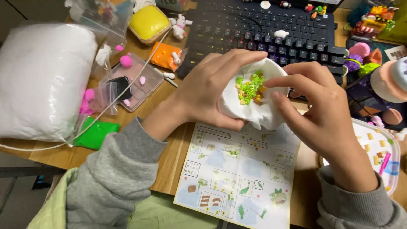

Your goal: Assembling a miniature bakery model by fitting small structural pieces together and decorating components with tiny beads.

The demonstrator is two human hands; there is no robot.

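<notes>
The left hand (207,91) is cupping a white tissue (254,108) above the desk (169,157), its fingers curled around the tissue from the side and below, holding it like a small bowl. In the hollow a heap of tiny green, yellow and brown bricks (250,89) is lying. The right hand (316,114) is reaching to the tissue's right edge, thumb and forefinger nearly closed; it is probably pinching the tissue rim, but I cannot tell if a brick is between them. The step in hand is looking like sorting the small pieces. Picking one out is calling for a fine pinch and a steady left hand, so the heap is not spilling onto the instruction sheet (239,169) below.
</notes>
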